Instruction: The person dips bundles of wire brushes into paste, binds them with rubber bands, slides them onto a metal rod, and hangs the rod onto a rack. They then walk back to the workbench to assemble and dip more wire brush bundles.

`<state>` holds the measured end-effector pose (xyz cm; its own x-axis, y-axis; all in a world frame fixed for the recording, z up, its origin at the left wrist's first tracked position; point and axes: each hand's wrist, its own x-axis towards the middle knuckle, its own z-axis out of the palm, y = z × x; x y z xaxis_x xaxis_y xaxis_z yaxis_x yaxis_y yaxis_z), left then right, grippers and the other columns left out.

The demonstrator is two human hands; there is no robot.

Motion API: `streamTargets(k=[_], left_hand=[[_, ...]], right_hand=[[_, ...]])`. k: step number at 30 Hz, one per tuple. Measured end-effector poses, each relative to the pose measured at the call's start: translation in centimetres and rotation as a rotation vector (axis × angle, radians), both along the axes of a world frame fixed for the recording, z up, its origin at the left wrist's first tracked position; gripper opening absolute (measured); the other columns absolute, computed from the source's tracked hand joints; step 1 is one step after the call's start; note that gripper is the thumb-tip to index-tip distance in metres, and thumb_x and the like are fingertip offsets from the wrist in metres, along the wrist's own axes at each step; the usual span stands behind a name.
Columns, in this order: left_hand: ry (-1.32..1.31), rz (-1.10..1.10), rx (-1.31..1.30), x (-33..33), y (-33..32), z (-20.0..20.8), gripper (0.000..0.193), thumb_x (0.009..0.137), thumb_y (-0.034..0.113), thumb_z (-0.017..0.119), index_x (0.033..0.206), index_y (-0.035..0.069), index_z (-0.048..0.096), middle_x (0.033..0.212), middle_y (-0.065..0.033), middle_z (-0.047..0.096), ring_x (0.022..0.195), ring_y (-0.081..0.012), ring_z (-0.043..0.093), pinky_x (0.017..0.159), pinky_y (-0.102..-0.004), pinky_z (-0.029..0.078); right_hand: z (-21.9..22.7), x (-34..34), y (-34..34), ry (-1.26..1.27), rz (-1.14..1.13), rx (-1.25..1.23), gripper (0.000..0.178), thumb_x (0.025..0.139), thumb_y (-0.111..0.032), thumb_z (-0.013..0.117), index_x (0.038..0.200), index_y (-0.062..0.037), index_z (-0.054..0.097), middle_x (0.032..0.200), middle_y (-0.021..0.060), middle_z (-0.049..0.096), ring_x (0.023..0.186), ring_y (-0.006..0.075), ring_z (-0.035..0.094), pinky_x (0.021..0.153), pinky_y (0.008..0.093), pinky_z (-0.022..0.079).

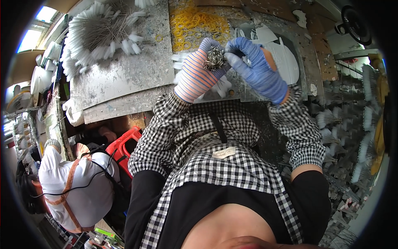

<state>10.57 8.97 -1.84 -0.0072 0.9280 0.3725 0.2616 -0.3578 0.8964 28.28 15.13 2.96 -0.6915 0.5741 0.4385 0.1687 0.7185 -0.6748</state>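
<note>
We note the left hand (198, 71) gripping a wire bundle (214, 58); right hand (258, 69) curls beside it, whether pinching anything we cannot tell. Yellow rings (195, 25) lie beyond.

Left glove (195, 81) orange-striped, right glove (263, 76) blue; wire bundle (214, 59) silvery; rings (192, 28) yellow; brushes (85, 35) white; apron (224, 171) black-and-white checked.

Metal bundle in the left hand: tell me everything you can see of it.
The metal bundle is a compact, roughly round cluster of thin, silvery, wire-like pieces, their ends crowded unevenly and facing up toward the camera. The gloved left hand grips it over the near edge of the worktable. The gloved right hand is right beside it; contact is unclear. White bristles show below the left hand, but whether they belong to it can't be told.
</note>
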Motion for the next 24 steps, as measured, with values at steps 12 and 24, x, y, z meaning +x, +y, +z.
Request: streamTargets(k=[12, 24], left_hand=[[0.157, 0.065, 0.052, 4.5, 1.4, -4.2, 0.045, 0.091, 0.011, 0.069, 0.132, 0.002, 0.053, 0.099, -0.0101, 0.071, 0.09, -0.0209, 0.071, 0.081, -0.0354, 0.057], [-0.427, 0.03, 0.171, 0.0, 0.0, 5.8, 0.036, 0.088, -0.002, 0.07, 0.12, 0.006, 0.056, 0.091, -0.005, 0.069, 0.084, -0.0124, 0.067, 0.073, -0.0264, 0.056]], right_hand=[[3.3, -7.5, 1.8, -0.272, 0.317, 0.659, 0.069, 0.094, -0.06, 0.056, 0.146, -0.0148, 0.05, 0.138, 0.0169, 0.057, 0.118, 0.0304, 0.06, 0.102, 0.0451, 0.047], [-0.1, -4.9, 1.1, 0.221, 0.579, -0.519, 0.113, 0.066, -0.018, 0.094, 0.156, -0.0143, 0.026, 0.146, 0.0136, 0.049, 0.136, 0.0257, 0.047, 0.113, 0.0448, 0.042]])
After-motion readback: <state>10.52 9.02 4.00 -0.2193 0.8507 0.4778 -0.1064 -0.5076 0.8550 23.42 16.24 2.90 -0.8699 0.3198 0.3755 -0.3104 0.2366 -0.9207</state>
